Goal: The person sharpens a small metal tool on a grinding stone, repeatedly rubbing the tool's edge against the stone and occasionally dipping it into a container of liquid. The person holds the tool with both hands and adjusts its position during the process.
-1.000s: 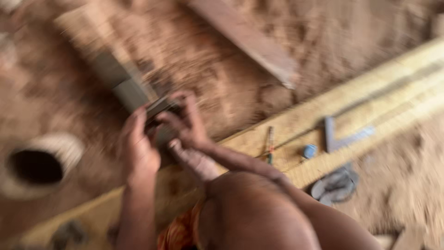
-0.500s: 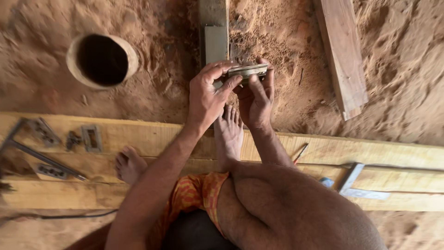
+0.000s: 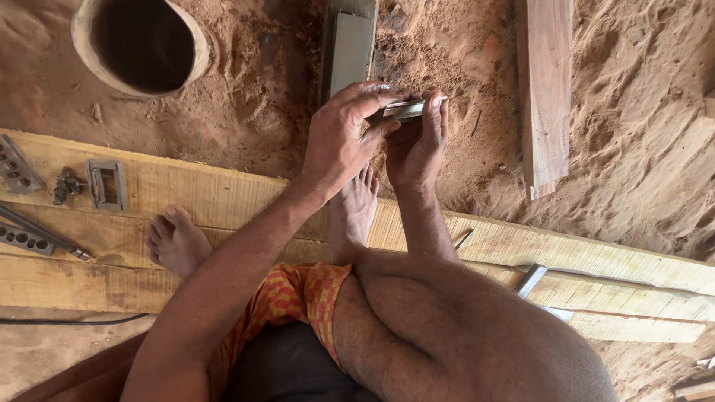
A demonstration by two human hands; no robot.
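Both hands grip a small metal piece above the sandy ground.

A plank point(image 3: 223, 201) crosses the scene, the person squatting on it with bare feet; a round hole point(image 3: 141, 45) lies in the sand at upper left, a board point(image 3: 540, 89) at upper right, a grey bar point(image 3: 350, 45) between them. Metal fittings point(image 3: 104, 184) rest on the plank's left end. The left hand point(image 3: 339, 141) and right hand point(image 3: 417, 145) are both closed on the flat metal piece point(image 3: 402, 110), pinching it by its ends. Judged from this, a firm, level grip, with thumbs bracing the edges, suits the work.
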